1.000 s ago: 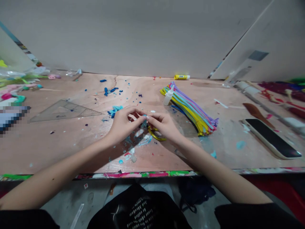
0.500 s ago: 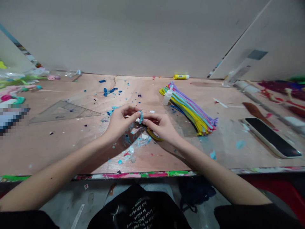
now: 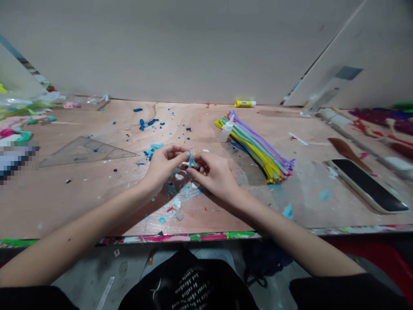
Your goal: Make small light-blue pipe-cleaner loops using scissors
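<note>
The left hand's [image 3: 160,168] grip pinches a small, light-blue, strand-like piece [image 3: 190,160] above the wooden desk [image 3: 129,206]; the right hand's [image 3: 217,174] hold is unclear. A loose pinch could drop it among similar light-blue scraps [image 3: 155,149].

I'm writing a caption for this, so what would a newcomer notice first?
Probably the bundle of bright pipe cleaners, lying right of the hands with a small white bottle at its far end. Next, the light-blue piece at the fingertips, and the dark-screened phone at the table's right.
</note>
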### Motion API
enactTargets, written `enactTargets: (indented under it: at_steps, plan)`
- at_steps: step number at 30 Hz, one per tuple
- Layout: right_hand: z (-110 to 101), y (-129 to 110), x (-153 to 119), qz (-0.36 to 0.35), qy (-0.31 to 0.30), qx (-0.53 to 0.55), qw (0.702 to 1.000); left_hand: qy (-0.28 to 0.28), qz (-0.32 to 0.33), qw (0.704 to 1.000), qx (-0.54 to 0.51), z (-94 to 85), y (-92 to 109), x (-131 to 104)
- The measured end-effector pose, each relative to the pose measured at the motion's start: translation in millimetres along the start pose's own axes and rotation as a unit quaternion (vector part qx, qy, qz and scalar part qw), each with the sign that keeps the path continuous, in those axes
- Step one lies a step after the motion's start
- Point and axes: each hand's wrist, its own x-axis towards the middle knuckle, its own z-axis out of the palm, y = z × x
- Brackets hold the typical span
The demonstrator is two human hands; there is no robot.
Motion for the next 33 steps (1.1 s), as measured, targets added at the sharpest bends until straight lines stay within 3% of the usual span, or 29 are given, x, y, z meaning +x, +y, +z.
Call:
enactTargets:
  at_steps: [4, 6, 11, 14, 18, 22, 33]
  plan:
    - [1, 0, 2, 0.031, -0.016, 0.117, 0.992, -0.011, 0.004, 1.0, -0.006, -0.5, 0, 0]
    - [3, 2, 3, 0.082, -0.029, 0.246, 0.965, -0.012, 0.008, 1.0, -0.006, -0.4, 1, 0]
    - [4, 10, 5, 0.258, -0.108, 0.515, 0.811, -0.062, -0.013, 0.996, -0.066, -1.8, 3, 0]
    - [3, 10, 5, 0.28, -0.173, 0.597, 0.731, -0.106, -0.037, 0.988, -0.107, -3.3, 5, 0]
    - [4, 6, 1, 0.266, -0.221, 0.655, 0.672, -0.153, -0.025, 0.976, -0.152, -4.0, 8, -1]
    - [7, 1, -4, 0.253, -0.21, 0.686, 0.649, -0.184, -0.009, 0.969, -0.162, -3.6, 10, -4]
    - [11, -18, -10, 0.217, -0.224, 0.699, 0.644, -0.175, -0.004, 0.979, -0.107, -3.5, 8, -13]
